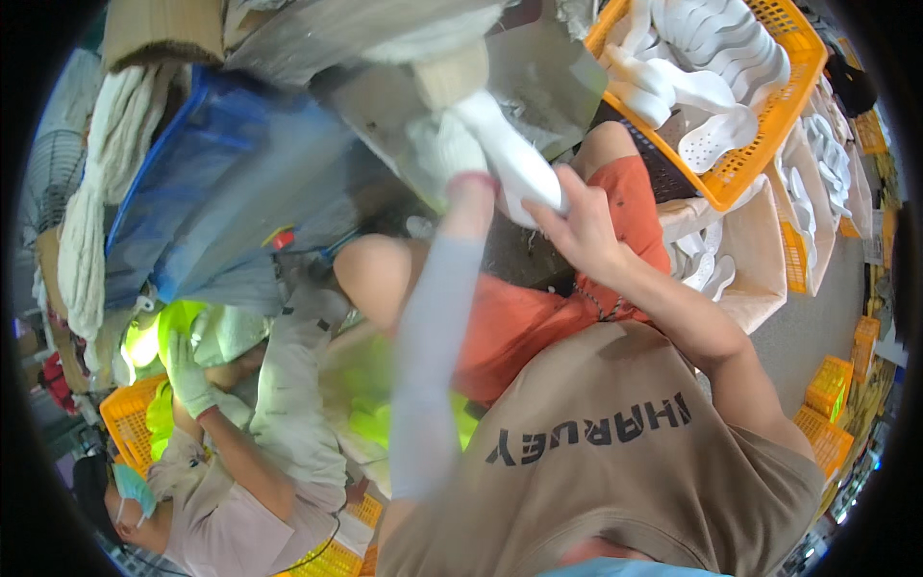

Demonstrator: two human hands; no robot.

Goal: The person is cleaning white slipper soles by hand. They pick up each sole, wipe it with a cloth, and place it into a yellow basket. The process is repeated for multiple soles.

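Both hands are on a white insole-shaped piece (515,159), held up at a tan cylindrical wheel (453,76) on a machine. My left hand (453,148), in a white knit glove with a red cuff, is blurred and grips the piece along its left side near the wheel. Bare fingers and thumb of my right hand (580,220) pinch the end nearer me. The far end of the piece meets or nearly meets the wheel; blur hides which. A grey metal tray or guard (555,79) lies behind the hands, with white scraps on it.
An orange crate (721,191) at upper right holds several stacked white insoles (721,43). Lined crates (757,267) with more insoles stand beside it. Blue sheeting (209,166) spans the left. A masked co-worker's gloved hand (189,375) handles a neon-yellow piece (177,324) at lower left.
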